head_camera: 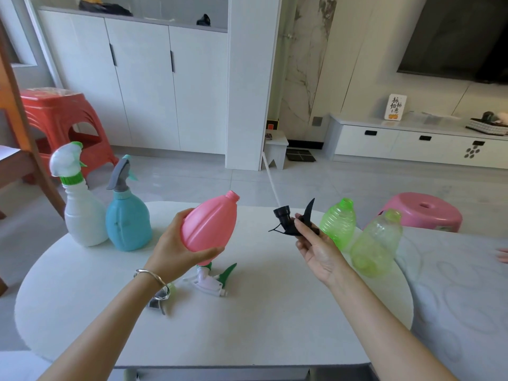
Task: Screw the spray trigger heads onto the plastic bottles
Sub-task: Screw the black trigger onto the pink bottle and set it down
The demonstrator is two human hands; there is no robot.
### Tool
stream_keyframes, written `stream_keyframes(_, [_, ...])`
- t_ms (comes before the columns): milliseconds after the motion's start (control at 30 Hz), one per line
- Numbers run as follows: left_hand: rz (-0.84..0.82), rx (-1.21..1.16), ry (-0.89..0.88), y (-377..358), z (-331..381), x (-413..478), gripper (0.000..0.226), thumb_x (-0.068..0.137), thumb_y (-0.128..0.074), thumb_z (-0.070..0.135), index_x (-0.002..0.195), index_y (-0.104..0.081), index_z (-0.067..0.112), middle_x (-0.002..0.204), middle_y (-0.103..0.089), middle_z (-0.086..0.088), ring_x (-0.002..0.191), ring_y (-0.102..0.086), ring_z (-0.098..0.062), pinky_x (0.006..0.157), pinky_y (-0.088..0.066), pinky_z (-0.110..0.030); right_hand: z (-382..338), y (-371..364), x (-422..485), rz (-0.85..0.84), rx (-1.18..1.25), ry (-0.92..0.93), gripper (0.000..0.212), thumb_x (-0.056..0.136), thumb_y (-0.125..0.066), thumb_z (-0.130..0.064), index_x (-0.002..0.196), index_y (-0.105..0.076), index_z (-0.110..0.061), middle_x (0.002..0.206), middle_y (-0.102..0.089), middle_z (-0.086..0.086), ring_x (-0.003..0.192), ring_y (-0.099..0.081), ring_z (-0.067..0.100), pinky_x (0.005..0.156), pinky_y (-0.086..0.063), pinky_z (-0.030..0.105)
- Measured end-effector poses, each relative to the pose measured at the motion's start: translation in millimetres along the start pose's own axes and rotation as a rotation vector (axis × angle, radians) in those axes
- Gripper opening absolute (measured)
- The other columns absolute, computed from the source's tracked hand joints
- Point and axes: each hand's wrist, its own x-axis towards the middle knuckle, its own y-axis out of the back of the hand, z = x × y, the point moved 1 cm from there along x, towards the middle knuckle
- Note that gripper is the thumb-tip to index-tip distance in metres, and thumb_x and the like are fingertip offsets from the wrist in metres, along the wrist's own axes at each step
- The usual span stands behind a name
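Observation:
My left hand (171, 251) grips a pink bottle (210, 224) above the table, tilted so its open neck points up and right. My right hand (316, 248) pinches a black spray trigger head (291, 218) whose thin white dip tube (270, 180) sticks up and away. The head's collar is apart from the pink neck. A white bottle (82, 213) and a blue bottle (127, 221) stand at the left with trigger heads on. Two green bottles (339, 222) (375, 244) stand open-necked at the right. A white-and-green trigger head (211, 280) and a grey one (159, 301) lie on the table.
The white table (247, 325) has a rounded left end. A pink stool (423, 211) stands behind the green bottles, and a red stool (57, 122) at the far left. A pale patterned surface (461, 298) adjoins the table on the right.

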Motion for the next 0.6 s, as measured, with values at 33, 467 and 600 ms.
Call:
stream_keyframes(33, [-0.009,0.015,-0.003,1,0,0,0.088,0.048,-0.088,0.042,0.119,-0.036,0.044,0.106,-0.051,0.022,0.088,-0.058,-0.004,0.052,-0.049,-0.007,-3,0,0,0.007,0.006,0.021,0.011,0.079,-0.069,-0.012,0.088,-0.070,-0.018,0.074,-0.072,-0.007,0.058,-0.057,0.000,0.055,-0.046,0.011])
stream_keyframes(467, [-0.014,0.126,0.016,15,-10,-2,0.095,0.047,-0.086,0.049,0.126,-0.037,0.036,0.108,-0.052,0.011,0.090,-0.055,-0.003,0.060,-0.047,-0.014,-16,11,-1,0.011,0.005,0.140,0.016,0.088,-0.060,-0.025,0.095,-0.070,-0.016,0.075,-0.059,-0.004,0.081,-0.060,0.011,0.066,-0.054,0.024])
stream_keyframes(600, [-0.047,0.181,-0.013,16,-11,-3,0.096,0.044,-0.086,0.052,0.123,-0.034,0.042,0.109,-0.050,0.014,0.091,-0.055,-0.004,0.055,-0.047,-0.010,-16,10,-3,-0.009,-0.056,0.146,0.016,0.087,-0.061,-0.027,0.094,-0.072,-0.018,0.073,-0.060,-0.004,0.075,-0.063,0.010,0.066,-0.054,0.024])
